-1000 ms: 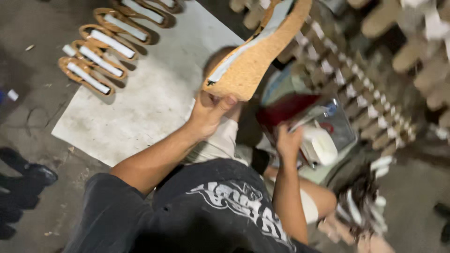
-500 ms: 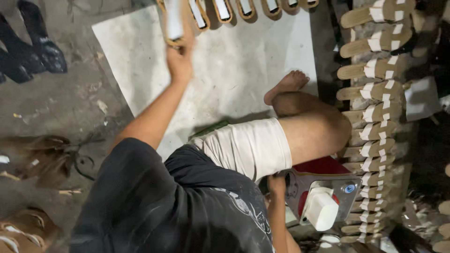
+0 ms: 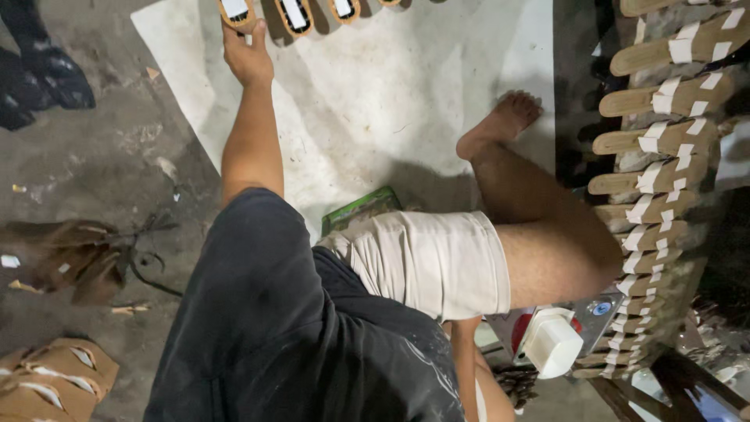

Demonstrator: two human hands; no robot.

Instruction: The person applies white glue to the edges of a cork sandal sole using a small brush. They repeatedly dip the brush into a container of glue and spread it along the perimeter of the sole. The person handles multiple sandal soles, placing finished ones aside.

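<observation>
At the top left of the frame we see a cork-coloured sandal sole [image 3: 236, 11] with a pale strip down its middle, and the left hand [image 3: 247, 55] reaches up to it, fingers curled round its lower end in a grip. It is the leftmost of a short row of like soles [image 3: 316, 11] laid side by side along the top edge, each cut off by the frame. They lie on a white sheet [image 3: 391, 101] spread over the grey concrete floor [image 3: 101, 156], which we judge keeps their faces off the dirt (the sheet is creased and smudged).

Lower down, the person sits with a bare foot [image 3: 500, 125] planted on the sheet and a knee bent toward the right. A green flat thing [image 3: 361, 209] peeks out from under the pale shorts.

We cannot tell how the right hand stands: only a forearm shows at the bottom centre, and the hand is hidden.

Near that forearm stands a red tin with a white cap [image 3: 553, 342]. Along the right edge a rack of soles [image 3: 664, 141] holds many more, on edge in a column, close within reach of the seat. At the lower left, brown cut pieces [image 3: 55, 383] lie heaped on the floor.
</observation>
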